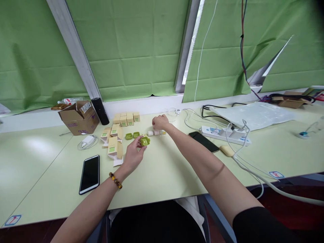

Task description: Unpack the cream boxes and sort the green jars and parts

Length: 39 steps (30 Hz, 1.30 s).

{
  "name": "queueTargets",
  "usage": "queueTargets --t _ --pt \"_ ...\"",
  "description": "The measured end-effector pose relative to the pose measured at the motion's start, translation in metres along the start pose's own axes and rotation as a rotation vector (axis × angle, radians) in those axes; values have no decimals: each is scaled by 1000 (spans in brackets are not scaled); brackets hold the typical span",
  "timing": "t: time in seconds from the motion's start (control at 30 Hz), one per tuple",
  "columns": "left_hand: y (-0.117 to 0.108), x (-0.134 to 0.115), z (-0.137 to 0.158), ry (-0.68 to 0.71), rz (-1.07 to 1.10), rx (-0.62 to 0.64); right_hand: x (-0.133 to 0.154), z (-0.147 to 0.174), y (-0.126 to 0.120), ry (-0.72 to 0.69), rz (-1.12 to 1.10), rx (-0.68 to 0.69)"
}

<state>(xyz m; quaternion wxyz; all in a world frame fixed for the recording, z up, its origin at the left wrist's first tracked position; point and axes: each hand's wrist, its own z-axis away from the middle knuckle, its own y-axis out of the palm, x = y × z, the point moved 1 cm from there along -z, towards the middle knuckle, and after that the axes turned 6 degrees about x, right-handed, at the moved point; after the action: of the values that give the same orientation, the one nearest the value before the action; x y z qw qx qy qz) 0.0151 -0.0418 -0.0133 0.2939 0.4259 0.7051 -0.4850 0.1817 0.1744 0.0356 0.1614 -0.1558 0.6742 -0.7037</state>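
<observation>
My left hand (pixel 135 152) pinches a small olive-green dish (pixel 145 141) with a wavy rim, tilted above the table. Two similar green dishes (pixel 132 135) rest just beyond it. My right hand (pixel 160 122) reaches to the far side of a short row of small whitish and clear pieces (pixel 156 132). Its fingers are curled downward, and whatever is between them is hidden. Left of my left hand stand opened small cardboard boxes (pixel 113 147) with green labels, flaps out. Behind these, several closed boxes (pixel 126 118) of the same kind stand in a group.
A phone (pixel 89 174) and a white charger (pixel 87 141) lie at left, near a brown carton (pixel 79 118) and a black cylinder (pixel 100 111). On the right are another phone (pixel 204 141), a power strip (pixel 225 134), loose white cables and a white plastic sheet (pixel 255 113).
</observation>
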Motion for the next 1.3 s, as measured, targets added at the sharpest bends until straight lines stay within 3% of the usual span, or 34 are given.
queueTargets --t 0.43,0.67,0.83,0.93,1.1,1.3 --pt "1 3 -1 4 20 -9 -7 -4 9 -8 -35 -12" --pt "0 3 -1 11 38 -20 -5 7 -1 -27 -161 -168" --pt "0 3 -2 15 39 -30 13 48 -8 -82 -334 -439" --pt "1 2 -2 27 47 -38 26 90 -1 -228 -788 -678" --pt "0 -4 0 107 3 -65 44 151 29 -342 -1089 -552" --pt "-1 -8 5 250 -132 23 52 170 56 -540 -1013 -506"
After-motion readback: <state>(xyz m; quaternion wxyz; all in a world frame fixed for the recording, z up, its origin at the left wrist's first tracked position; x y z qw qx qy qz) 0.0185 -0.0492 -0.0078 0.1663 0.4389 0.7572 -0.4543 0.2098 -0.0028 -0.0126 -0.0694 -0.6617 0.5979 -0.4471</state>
